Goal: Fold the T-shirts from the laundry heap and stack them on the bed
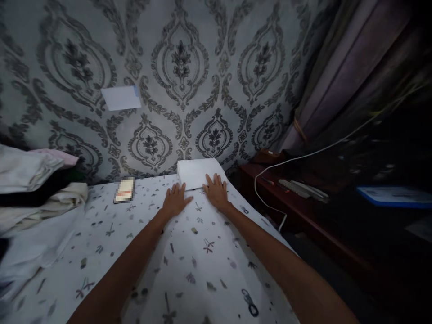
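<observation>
A white folded stack (199, 171), cloth or paper, lies at the far end of the bed against the wall. My left hand (175, 199) rests with spread fingers on the printed sheet (189, 270), its fingertips by the stack's near left corner. The fingers of my right hand (216, 191) are apart and lie over the stack's near right edge, with the palm towards the sheet. Neither hand grips anything.
Piled clothes (30, 216) fill the left side. A small blurred yellowish item (124, 190) lies near the wall. On the right, a dark red ledge (303, 202) holds a white cable (303, 156) and a blue-edged object (394, 196). A curtain (324, 85) hangs behind.
</observation>
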`<state>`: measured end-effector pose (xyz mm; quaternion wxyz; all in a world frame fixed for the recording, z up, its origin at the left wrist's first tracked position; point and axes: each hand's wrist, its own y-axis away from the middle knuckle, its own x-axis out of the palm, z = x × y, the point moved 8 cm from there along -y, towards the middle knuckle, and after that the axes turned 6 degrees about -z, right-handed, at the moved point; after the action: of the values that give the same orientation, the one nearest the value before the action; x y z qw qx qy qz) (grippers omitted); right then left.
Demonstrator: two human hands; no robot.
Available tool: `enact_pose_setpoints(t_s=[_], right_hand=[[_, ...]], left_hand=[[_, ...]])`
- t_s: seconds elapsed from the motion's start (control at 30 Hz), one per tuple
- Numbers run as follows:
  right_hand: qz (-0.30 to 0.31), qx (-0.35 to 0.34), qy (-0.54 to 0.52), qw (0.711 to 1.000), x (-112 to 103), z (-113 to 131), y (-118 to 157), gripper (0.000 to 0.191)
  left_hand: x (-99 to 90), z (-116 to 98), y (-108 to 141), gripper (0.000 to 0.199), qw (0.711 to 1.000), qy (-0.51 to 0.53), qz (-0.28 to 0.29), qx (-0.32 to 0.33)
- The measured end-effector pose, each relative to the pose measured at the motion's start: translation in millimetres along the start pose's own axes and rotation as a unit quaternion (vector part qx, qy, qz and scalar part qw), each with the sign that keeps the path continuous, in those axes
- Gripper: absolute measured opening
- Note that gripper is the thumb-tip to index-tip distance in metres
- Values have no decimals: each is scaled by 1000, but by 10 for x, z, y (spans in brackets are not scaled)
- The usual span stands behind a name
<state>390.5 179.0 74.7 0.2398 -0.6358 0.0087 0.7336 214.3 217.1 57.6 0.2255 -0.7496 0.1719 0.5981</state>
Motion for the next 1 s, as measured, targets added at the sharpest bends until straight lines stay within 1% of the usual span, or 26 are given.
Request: enact_pose_setpoints(t_s=[0.1,0.23,0.33,0.4,0.47,0.6,0.7,0.77,0.83,0.87,0.9,0.93,0.97,1.0], right_hand=[[36,-10,1,999,-5,170,364,61],[98,-35,-6,995,7,462,877,59],[118,-79,4,990,4,804,1259,58],[111,-116,8,987,-10,1083,1504,57],[99,-150,4,984,-21,1365,1734,56],[76,-205,-11,976,-26,1860,2115,53],[64,-235,-26,969,-26,2193,2369,52],[58,-263,-43,962,-45,2416,2562,52],[53,-300,-67,950,-86,2621,2773,52],[52,-321,-81,942,-113,2707,2877,52],[54,-342,-96,933,-141,2776,2972,51],[56,-361,-109,925,-168,2827,3053,51],[59,-378,-122,916,-196,2862,3117,51],[62,-391,-133,909,-224,2880,3162,50]], left_hand=[[-42,92,423,73,999,-14,26,26],[-169,161,981,69,997,-19,51,48],[-263,136,1398,68,995,-6,68,70],[-322,119,1678,67,993,2,70,91],[-382,160,1957,67,993,3,61,99],[-500,406,2506,67,994,3,37,102],[-609,653,2874,68,993,16,32,114],[-717,854,3069,65,993,14,39,113],[-897,1128,3209,57,996,-18,41,84],[-1028,1294,3260,53,997,-39,32,57],[-1195,1469,3304,51,998,-64,11,27],[-1399,1651,3344,50,996,-90,-25,-7],[-1630,1831,3391,53,990,-115,-74,-44],[-1876,2003,3451,56,978,-140,-133,-81]])
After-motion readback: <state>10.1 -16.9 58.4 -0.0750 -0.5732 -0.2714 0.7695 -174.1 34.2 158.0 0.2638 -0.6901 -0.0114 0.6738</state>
